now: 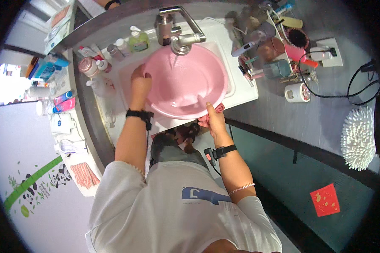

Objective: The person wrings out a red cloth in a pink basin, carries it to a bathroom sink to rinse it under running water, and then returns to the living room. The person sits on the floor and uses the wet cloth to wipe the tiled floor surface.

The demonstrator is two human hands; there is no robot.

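Observation:
A round pink plastic basin (186, 79) is tilted over the white sink (240, 98), beneath a chrome faucet (190, 38). Water seems to run from the spout into it, and the inside looks wet. My left hand (140, 83) grips the basin's left rim, thumb at the edge. On the near right rim, my right hand (216, 120) holds the basin with the thumb on top. A bunched pink cloth (205, 121) is under the fingers of that hand, against the outside of the rim. The fingers beneath the rim are hidden.
Left of the sink stand a green pump bottle (138, 39), a white pump bottle (101, 85) and several small jars. On the right are tumblers (272, 47), an electric toothbrush (243, 49), a hairbrush (297, 38), a black cable (329, 95) and a white chenille mitt (358, 139).

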